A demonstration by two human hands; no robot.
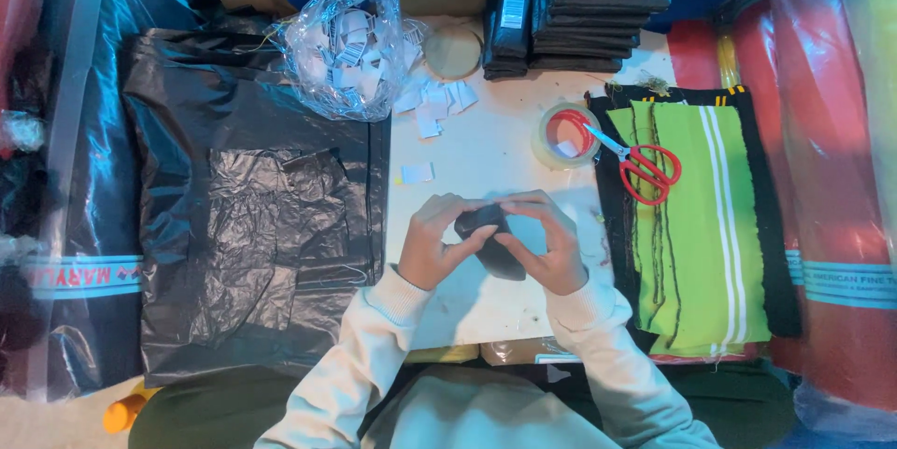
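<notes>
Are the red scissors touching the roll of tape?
Touching. In the head view, the red scissors lie with their blades across the rim of the tape roll, while their handles rest on the green cloth.

Lighting: even, moderately bright overhead light, coolest and strongest on the white table (486, 155), which read slightly washed out. Shadows: soft and short, a faint one under the left hand (432, 242) and right hand (551, 245). Glare: white highlights on the clear plastic bag (348, 42), duller sheen across the crinkled black plastic sheet (257, 206), streaks on the wrapped fabric rolls (836, 131) at the right. Colour: saturated, the green cloth (696, 225) near fluorescent. Sharpness: fair at centre, softer overall with compression smear; fine detail lost in dark areas. Edges: wide-angle bowing, corners stretched and dimmer.
</notes>
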